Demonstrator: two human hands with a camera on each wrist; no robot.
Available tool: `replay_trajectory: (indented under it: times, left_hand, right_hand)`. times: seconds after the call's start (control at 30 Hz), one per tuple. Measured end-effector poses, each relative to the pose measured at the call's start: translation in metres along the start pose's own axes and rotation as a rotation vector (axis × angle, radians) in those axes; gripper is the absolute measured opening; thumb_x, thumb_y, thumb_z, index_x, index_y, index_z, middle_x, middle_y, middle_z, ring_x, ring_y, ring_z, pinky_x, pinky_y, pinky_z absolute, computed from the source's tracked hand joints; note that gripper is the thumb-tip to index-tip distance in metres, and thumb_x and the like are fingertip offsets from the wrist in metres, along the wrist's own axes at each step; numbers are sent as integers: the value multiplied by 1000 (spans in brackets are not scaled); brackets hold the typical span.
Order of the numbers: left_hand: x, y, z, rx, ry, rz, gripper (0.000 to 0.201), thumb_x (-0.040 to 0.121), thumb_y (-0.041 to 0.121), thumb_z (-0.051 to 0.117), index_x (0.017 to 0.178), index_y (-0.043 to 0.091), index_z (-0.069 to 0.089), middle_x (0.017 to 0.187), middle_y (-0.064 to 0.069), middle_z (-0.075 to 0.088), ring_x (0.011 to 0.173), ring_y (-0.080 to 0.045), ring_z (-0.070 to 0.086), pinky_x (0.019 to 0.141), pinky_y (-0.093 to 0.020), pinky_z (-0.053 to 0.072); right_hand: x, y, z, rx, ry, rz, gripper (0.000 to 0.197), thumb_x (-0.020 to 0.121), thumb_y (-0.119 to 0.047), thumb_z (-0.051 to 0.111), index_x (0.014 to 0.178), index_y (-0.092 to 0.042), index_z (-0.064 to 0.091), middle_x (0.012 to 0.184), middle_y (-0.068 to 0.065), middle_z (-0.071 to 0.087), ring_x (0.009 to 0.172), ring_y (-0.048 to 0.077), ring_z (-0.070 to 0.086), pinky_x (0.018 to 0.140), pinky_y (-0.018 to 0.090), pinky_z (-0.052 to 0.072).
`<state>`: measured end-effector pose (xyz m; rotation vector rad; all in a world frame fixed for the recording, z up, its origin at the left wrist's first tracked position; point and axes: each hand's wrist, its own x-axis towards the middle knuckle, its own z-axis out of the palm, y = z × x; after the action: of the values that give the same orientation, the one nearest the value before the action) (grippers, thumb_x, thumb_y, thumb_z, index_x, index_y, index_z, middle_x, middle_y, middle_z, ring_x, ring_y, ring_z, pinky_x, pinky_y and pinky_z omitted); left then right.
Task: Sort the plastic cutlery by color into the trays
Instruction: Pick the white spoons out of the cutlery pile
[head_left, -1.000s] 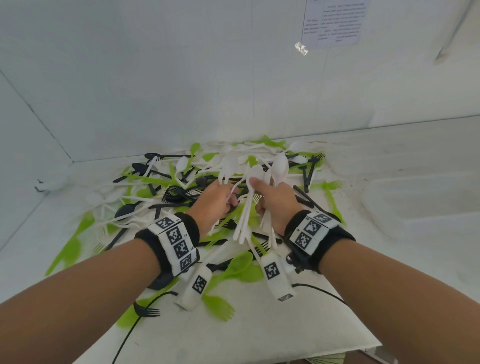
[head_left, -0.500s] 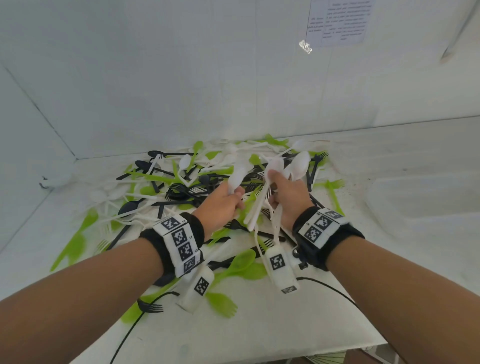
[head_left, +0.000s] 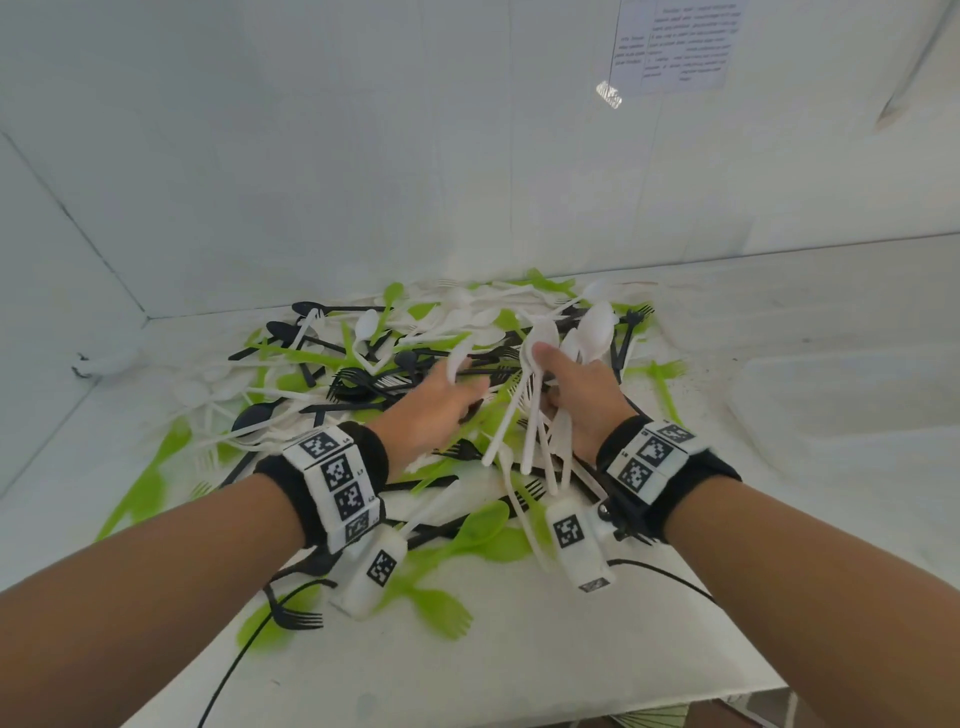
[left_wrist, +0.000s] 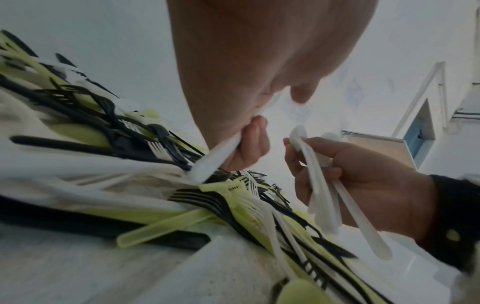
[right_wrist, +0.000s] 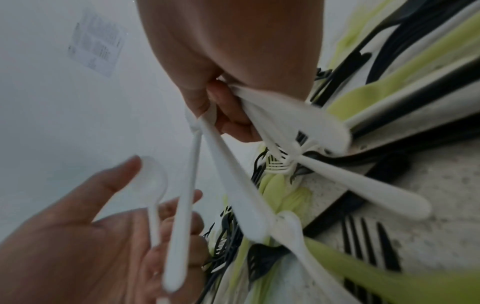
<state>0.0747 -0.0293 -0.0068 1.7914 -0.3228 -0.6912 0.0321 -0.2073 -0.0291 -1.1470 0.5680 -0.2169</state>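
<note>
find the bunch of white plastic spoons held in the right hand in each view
Head: the bunch of white plastic spoons sits right of centre, in the right hand.
Left wrist: right of centre, handles pointing down.
Right wrist: centre, fanning downward.
Shared landmark: the printed paper sheet on the wall.

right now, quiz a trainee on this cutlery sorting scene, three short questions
1. True or false: the right hand grips a bunch of white spoons.
2. Which colours are mixed in the pile on the table? A) white, black, green B) red, blue, white C) black only
3. Fill in: the left hand holds one ____ spoon.

Key: 1 true; 2 A; 3 white
</note>
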Motion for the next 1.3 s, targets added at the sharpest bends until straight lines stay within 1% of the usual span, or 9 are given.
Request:
replay_trajectory:
  times: [0.1,0.27,0.43,0.6,0.7,0.77,0.9,1.03,1.3]
  left_hand:
    - [10,2,-3,-248,66,-110,45,95,62,54,127,36,36,70,2,37,52,-10,25,51,-24,17]
    - [16,13,11,-161,66,67,47,103,54,39,133,18,47,82,-2,52,64,-16,46,60,-28,36]
    - [16,19,8,-74,124,99,25,105,30,37,96,21,59,76,3,58,68,-12,53,62,-28,45]
    - [15,15,1,-222,11,108,24,102,17,47,119,13,64,88,-10,60,68,-16,51,60,-27,43]
    - [11,11,-1,-314,-102,26,34,102,28,50,123,7,66,108,-11,68,93,-23,65,93,-37,53]
    - [7,9,-2,-369,-173,9,39,100,28,46,125,4,63,111,-13,66,99,-25,62,99,-40,50]
    - [3,9,-2,-354,-186,35,37,101,22,49,134,10,60,120,-10,69,109,-27,66,109,-45,48]
    - [3,10,-3,-388,-120,75,32,100,4,44,124,11,63,109,-10,71,93,-21,69,85,-33,59]
    - [16,4,-4,-512,74,35,25,93,4,47,116,7,55,70,-5,47,59,-15,46,62,-29,45]
  right_hand:
    - [-1,2,4,-23,-31,-18,20,90,-25,78,96,-10,66,71,4,56,50,14,49,52,28,45]
    - [-11,8,21,-74,-91,-115,14,91,-25,76,97,-14,72,80,-2,70,68,12,63,63,27,50]
    - [-10,11,21,-31,-52,-124,16,89,-24,79,98,-14,71,84,-2,71,79,16,66,67,27,51]
    - [-11,7,25,-59,-70,-165,17,88,-23,79,96,-9,74,80,2,74,77,21,70,71,35,57]
    - [-14,6,30,-62,-125,-198,20,90,-22,77,101,-5,76,97,14,78,92,30,74,83,41,60]
    - [-17,4,33,-53,-164,-195,22,91,-20,77,105,-5,76,98,13,78,89,27,75,80,36,59]
    - [-20,2,37,-48,-214,-177,7,94,-13,72,97,-7,73,68,-2,72,58,8,68,52,20,52]
    - [-23,4,41,-106,-227,-135,10,95,-10,70,102,-3,72,64,-4,67,51,4,61,47,16,45]
    - [-22,-1,46,-72,-267,52,36,93,-35,69,120,-12,61,88,5,58,46,10,44,45,25,35]
